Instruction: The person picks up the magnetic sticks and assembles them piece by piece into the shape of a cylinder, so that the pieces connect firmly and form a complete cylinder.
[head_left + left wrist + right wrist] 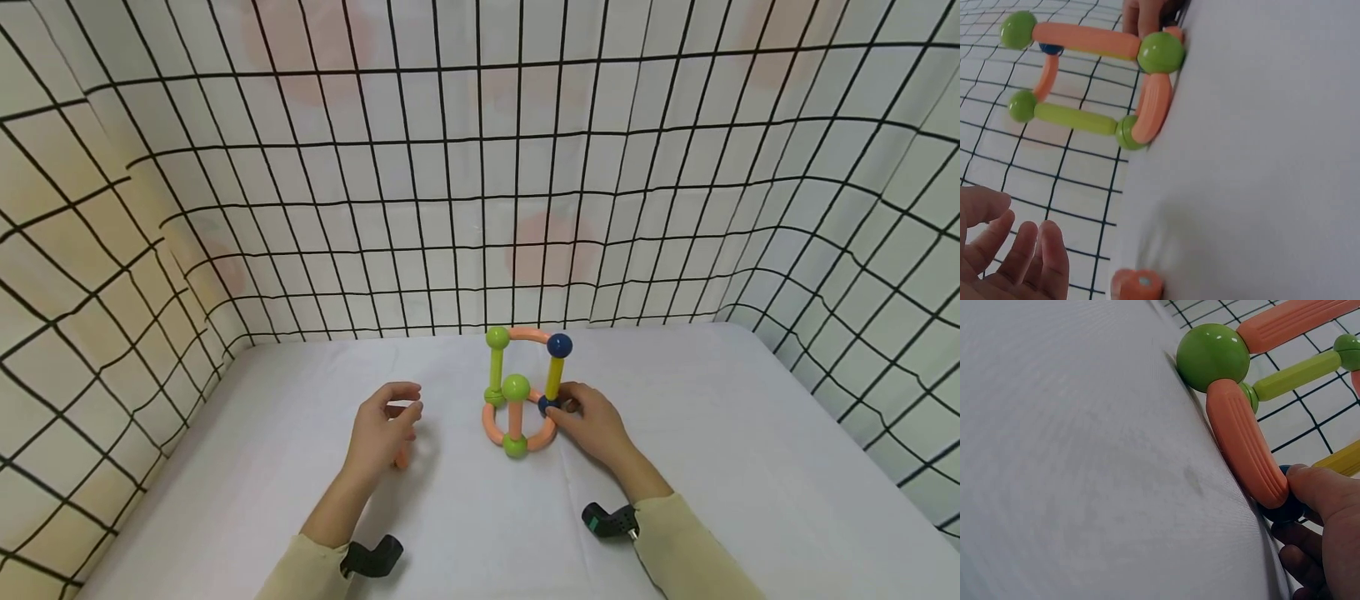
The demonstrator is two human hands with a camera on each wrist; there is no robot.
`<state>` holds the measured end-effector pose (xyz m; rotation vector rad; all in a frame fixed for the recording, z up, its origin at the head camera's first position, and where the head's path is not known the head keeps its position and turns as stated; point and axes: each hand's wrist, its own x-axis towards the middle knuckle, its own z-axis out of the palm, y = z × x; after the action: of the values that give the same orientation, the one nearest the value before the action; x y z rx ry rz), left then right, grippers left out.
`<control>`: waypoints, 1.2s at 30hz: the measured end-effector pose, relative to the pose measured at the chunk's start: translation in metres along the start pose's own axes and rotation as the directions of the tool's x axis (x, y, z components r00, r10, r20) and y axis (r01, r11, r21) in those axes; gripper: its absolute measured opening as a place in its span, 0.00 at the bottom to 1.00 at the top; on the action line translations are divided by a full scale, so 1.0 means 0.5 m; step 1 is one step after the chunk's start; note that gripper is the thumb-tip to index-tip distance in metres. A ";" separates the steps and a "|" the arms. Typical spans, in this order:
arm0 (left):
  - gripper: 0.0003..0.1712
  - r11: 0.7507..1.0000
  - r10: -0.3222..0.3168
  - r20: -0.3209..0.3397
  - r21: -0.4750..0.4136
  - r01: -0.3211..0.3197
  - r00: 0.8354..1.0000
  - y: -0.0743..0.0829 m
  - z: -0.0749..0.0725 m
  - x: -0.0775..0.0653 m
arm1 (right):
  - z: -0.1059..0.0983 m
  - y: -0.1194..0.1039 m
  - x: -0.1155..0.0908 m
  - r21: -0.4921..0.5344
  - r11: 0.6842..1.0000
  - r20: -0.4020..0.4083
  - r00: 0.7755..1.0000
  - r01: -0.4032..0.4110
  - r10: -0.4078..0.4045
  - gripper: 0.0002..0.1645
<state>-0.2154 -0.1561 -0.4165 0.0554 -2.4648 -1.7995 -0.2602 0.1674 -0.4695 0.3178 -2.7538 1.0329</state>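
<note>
A ball-and-stick toy frame (492, 425) stands on the table, its base a ring of curved orange sticks joined by balls. A lime stick (496, 367), an orange stick (515, 419) and a yellow stick (554, 379) rise from it. Each is topped by a ball, and a curved orange stick (528, 334) links the rear green ball (497, 337) with the upper blue ball (559, 346). My right hand (596, 425) pinches the lower blue ball (1282, 512). To the left, my left hand (381, 429) hovers with loosely bent fingers, nothing between them. Below it lies a loose orange piece (402, 456), partly hidden.
White cloth covers the table (675, 400). Black grid netting (480, 167) over pale sheeting rises behind and along both sides. Each wrist carries a black camera mount, the left mount (372, 557) and the right mount (609, 520), close above the cloth.
</note>
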 end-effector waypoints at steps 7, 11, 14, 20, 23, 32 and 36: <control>0.18 0.994 -0.025 -0.035 0.108 0.029 0.999 -0.011 -0.039 -0.005 | -0.001 -0.002 -0.001 0.003 1.000 -0.001 1.000 0.001 -0.001 0.25; 0.19 0.989 -0.047 -0.033 0.136 0.051 0.998 -0.019 -0.059 -0.007 | 0.000 -0.001 -0.001 0.010 1.000 0.000 1.000 0.005 -0.005 0.25; 0.21 0.987 -0.064 -0.020 0.146 0.066 0.998 -0.025 -0.072 -0.008 | 0.000 -0.001 -0.001 0.017 1.000 0.001 1.000 0.011 -0.011 0.25; 0.23 0.982 -0.093 0.015 0.165 0.090 0.996 -0.039 -0.085 -0.005 | 0.000 0.001 -0.002 0.013 1.000 -0.005 1.000 0.017 -0.017 0.24; 0.24 0.979 -0.115 0.026 0.173 0.109 0.993 -0.049 -0.089 -0.002 | 0.002 0.002 -0.003 0.010 1.000 -0.004 1.000 0.017 -0.017 0.25; 0.25 0.961 -0.148 0.070 0.247 0.127 0.987 -0.071 -0.092 0.004 | 0.003 0.005 -0.002 -0.006 1.000 -0.008 1.000 0.016 -0.016 0.25; 0.25 0.960 -0.141 0.088 0.254 0.114 0.986 -0.077 -0.092 0.003 | 0.003 0.007 -0.001 -0.014 1.000 -0.009 1.000 0.020 -0.020 0.25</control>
<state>-0.2137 -0.2116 -0.4394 0.1431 -2.8104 -1.5632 -0.2606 0.1689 -0.4730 0.3379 -2.7429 1.0078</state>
